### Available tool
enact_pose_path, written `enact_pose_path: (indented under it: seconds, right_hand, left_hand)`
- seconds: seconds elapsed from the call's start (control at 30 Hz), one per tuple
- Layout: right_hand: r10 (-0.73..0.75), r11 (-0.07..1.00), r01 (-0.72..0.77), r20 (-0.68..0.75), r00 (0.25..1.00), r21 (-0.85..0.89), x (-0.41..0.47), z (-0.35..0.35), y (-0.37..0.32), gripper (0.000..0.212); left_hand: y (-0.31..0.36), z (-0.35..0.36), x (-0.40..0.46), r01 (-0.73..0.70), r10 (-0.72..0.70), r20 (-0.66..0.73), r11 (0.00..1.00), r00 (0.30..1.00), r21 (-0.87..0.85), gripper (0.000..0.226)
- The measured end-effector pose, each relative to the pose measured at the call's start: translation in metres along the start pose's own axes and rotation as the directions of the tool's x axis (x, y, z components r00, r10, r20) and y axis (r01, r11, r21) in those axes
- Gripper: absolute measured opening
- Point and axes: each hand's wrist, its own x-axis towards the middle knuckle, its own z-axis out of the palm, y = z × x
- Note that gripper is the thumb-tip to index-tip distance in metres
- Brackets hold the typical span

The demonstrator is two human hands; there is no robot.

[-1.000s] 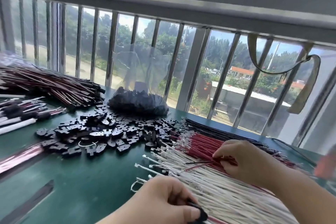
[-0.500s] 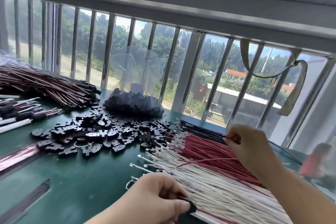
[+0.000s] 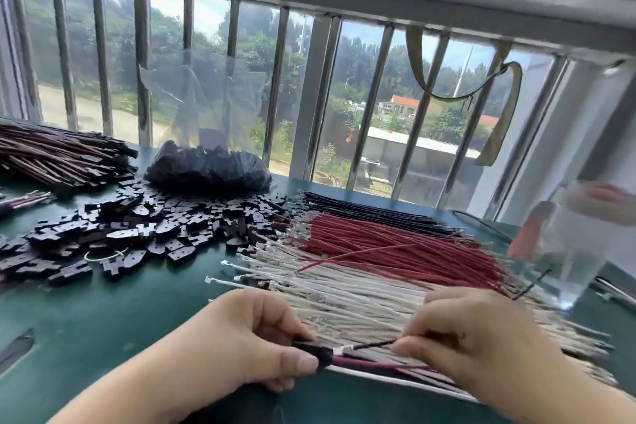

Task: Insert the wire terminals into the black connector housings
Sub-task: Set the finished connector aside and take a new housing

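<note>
Right hand (image 3: 478, 337) came back pinching black wire (image 3: 373, 345); left hand (image 3: 254, 337) grip closed on housing (image 3: 321, 356)

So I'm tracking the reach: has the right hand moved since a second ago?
Yes. The right hand came off the red wires, back toward the person, over the white wires.

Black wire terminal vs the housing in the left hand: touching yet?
Cannot tell. In the head view the terminal on the black wire, pinched by the right hand, sits right at the mouth of the housing in the left hand; blur hides contact.
</note>
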Motion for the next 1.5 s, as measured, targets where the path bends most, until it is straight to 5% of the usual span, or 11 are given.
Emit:
enact_pose_path:
  seconds: [0.1,0.27,0.43,0.63,0.87,1.5]
  right_hand:
    - [-0.030,0.985,0.039,-0.059,0.998,0.166,-0.011,0.008,0.002,0.017]
    - [-0.003,0.956,0.026,-0.077,0.997,0.293,-0.016,0.016,-0.004,0.053]
    - [0.073,0.922,-0.012,-0.144,0.987,0.387,-0.015,0.022,-0.011,0.018]
    - [0.050,0.952,0.009,-0.183,0.982,0.306,-0.014,0.028,-0.021,0.023]
    - [0.002,0.986,0.027,-0.171,0.985,0.165,-0.016,0.029,-0.023,0.024]
    - [0.166,0.910,-0.061,-0.226,0.960,0.410,-0.015,0.035,-0.030,0.014]
  left_hand:
    - [-0.001,0.002,0.000,-0.010,0.011,-0.027,1.000,1.000,0.022,0.026]
    - [-0.001,0.006,-0.001,-0.032,0.032,-0.019,0.999,0.999,0.018,0.024]
    - [-0.002,0.007,0.001,-0.030,0.031,-0.015,0.998,0.999,0.055,0.026]
    - [-0.005,0.005,0.002,-0.040,0.045,-0.029,0.987,0.999,0.158,0.064]
    - [0.000,0.010,0.001,-0.043,0.052,-0.044,0.982,0.998,0.183,0.039]
    - [0.001,0.010,-0.001,-0.083,0.093,-0.054,0.983,0.994,0.165,0.038]
